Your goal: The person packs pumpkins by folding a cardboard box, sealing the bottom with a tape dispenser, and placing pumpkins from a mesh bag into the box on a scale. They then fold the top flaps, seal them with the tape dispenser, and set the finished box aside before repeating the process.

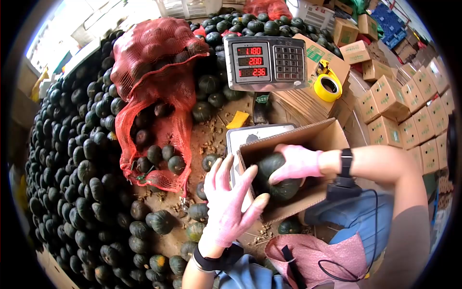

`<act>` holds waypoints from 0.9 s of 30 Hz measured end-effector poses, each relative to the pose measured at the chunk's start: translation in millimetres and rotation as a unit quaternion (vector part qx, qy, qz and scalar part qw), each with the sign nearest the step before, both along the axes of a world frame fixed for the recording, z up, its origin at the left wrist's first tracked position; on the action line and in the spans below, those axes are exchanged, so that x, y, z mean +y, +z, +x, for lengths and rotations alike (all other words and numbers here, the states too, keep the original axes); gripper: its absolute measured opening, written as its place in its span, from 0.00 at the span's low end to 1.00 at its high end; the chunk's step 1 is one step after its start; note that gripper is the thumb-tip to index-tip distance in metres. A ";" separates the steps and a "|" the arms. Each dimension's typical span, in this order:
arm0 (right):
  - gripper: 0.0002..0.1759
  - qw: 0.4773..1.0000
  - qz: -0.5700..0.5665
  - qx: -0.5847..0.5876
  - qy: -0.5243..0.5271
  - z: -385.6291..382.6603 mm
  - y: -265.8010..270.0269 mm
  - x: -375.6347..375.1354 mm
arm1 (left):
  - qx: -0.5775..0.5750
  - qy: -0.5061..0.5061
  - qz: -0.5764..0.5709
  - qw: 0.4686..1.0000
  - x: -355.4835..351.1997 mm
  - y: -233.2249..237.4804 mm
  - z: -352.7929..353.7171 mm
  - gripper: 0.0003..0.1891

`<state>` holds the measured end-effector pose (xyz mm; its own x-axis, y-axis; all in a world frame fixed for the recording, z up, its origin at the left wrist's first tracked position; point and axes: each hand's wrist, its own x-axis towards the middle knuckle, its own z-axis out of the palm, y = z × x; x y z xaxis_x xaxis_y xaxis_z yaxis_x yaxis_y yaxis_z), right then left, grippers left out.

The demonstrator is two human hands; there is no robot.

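An uncovered cardboard box (293,137) rests on the scale platform (255,132), with dark green squashes (281,190) inside. My right hand (298,164), in a pink glove, reaches into the box with its fingers wrapped over a squash. My left hand (228,197), gloved in pink too, is at the box's left side, fingers spread and nothing in it. Behind the box stands the scale display (264,62), lit with red digits reading 1.180, 2.00 and 2.36. The far bottom of the box is hidden by my right hand and the squashes.
A huge heap of squashes (86,173) fills the left side. A red mesh sack (154,62) holds more of them. Yellow tape roll (328,86) lies on flattened cardboard (308,103). Stacked boxes (385,98) stand at the right. Loose squashes (161,221) lie on the floor.
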<state>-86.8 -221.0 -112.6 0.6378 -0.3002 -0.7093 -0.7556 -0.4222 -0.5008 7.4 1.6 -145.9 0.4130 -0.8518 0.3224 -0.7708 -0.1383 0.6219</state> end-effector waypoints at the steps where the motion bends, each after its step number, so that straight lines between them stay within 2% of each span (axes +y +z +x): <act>1: 0.46 0.999 0.027 0.038 -0.006 6.8 -6.8 3.6 | -0.017 0.002 0.019 1.000 5.9 -11.4 1.2 0.31; 3: 0.48 0.995 0.031 0.095 0.022 17.9 -26.0 1.2 | 0.043 0.010 0.009 0.999 11.5 -28.0 0.6 0.29; 6: 0.48 0.988 0.010 0.143 0.061 16.9 -38.4 -12.6 | 0.040 -0.003 0.017 0.999 11.6 -26.6 -1.4 0.30; 8: 0.48 0.954 -0.118 0.133 0.240 7.1 -32.7 -26.0 | 0.071 -0.003 0.001 0.997 9.3 -27.5 0.3 0.29; 9: 0.48 0.940 -0.154 0.149 0.266 4.4 -9.2 -23.4 | 0.097 0.001 -0.011 0.995 7.6 -27.7 1.7 0.28; 11: 0.47 0.926 -0.185 0.183 0.272 -5.0 4.3 -26.7 | 0.103 -0.003 -0.011 0.995 5.2 -27.9 1.1 0.27; 13: 0.46 0.931 -0.200 0.183 0.244 -16.1 7.1 -33.6 | 0.184 -0.019 -0.039 0.982 2.5 -32.6 -1.0 0.27; 15: 0.46 0.961 -0.169 0.132 0.173 -24.4 0.5 -44.4 | 0.177 -0.022 -0.043 0.983 2.3 -34.0 -2.0 0.27; 17: 0.45 0.953 -0.183 0.127 0.207 -22.1 0.2 -44.2 | 0.183 -0.012 -0.042 0.982 3.8 -36.3 -3.4 0.27; 19: 0.42 0.915 -0.211 0.220 0.263 -5.0 10.4 -28.6 | 0.188 -0.011 -0.037 0.981 4.2 -37.8 -5.5 0.27; 21: 0.38 0.888 -0.269 0.212 0.306 1.3 -8.0 -14.0 | 0.214 -0.008 -0.047 0.976 1.7 -39.0 -7.1 0.27; 23: 0.33 0.817 -0.323 0.258 0.402 15.0 -36.6 9.0 | 0.209 -0.013 -0.052 0.977 -2.5 -39.2 -8.6 0.27; 25: 0.24 0.766 -0.384 0.100 0.506 7.9 -78.9 21.1 | 0.187 -0.009 -0.053 0.981 -2.7 -37.7 -7.6 0.27; 26: 0.21 0.776 -0.358 0.032 0.518 6.9 -92.9 22.4 | 0.166 -0.014 -0.055 0.984 -3.1 -37.4 -6.6 0.27; 27: 0.27 0.754 -0.289 0.007 0.590 11.7 -89.8 22.5 | 0.141 -0.006 -0.054 0.989 -3.6 -36.5 -3.6 0.27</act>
